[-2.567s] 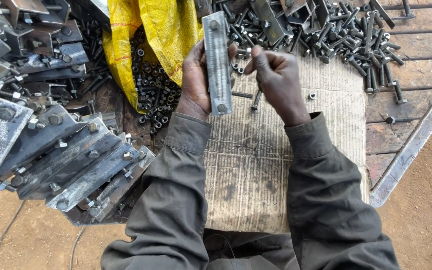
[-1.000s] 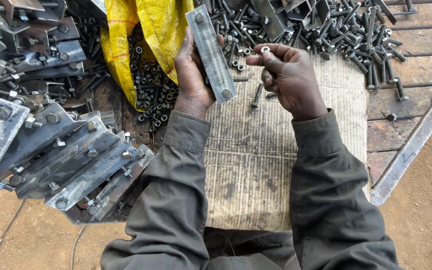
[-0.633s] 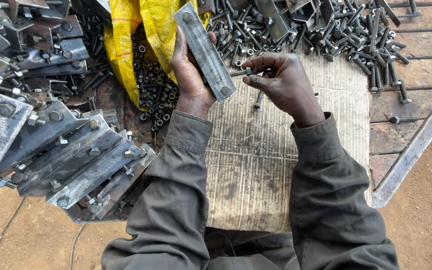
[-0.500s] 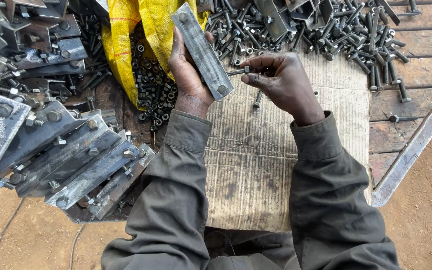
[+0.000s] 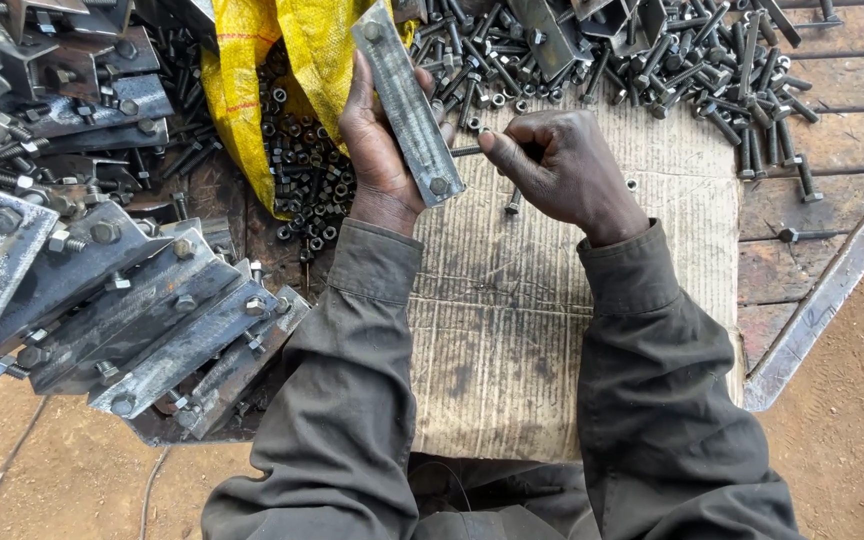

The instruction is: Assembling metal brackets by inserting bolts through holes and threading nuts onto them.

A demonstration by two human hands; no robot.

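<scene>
Change: since a moment ago my right hand [image 5: 564,172] has closed in on the plate, and the bolt now meets the plate's right edge instead of sitting apart from it.
Left hand: my left hand [image 5: 380,140] is wrapped round the back of the metal plate [image 5: 407,102], fingers curled behind it, thumb side toward me.
Plate: a long flat grey bar, tilted, top end toward 11 o'clock, lower end toward 5 o'clock; a bolt head shows in the hole near each end.
Right hand: fingers pinched shut on a small bolt [image 5: 464,151], which points toward 9 o'clock at the plate.
Cardboard: a worn sheet of cardboard [image 5: 512,330] lies under both hands, running toward 6 o'clock to my lap.
Sack: a yellow sack [image 5: 242,90] at 10 o'clock from my left hand, with a heap of nuts [image 5: 302,170] spilled beside it.
Bolts: a loose pile of bolts [image 5: 672,60] at 1 o'clock, on the wooden boards.
Finished plates: a stack of bolted plates [image 5: 102,300] at 8 o'clock, well apart from my hands.
</scene>
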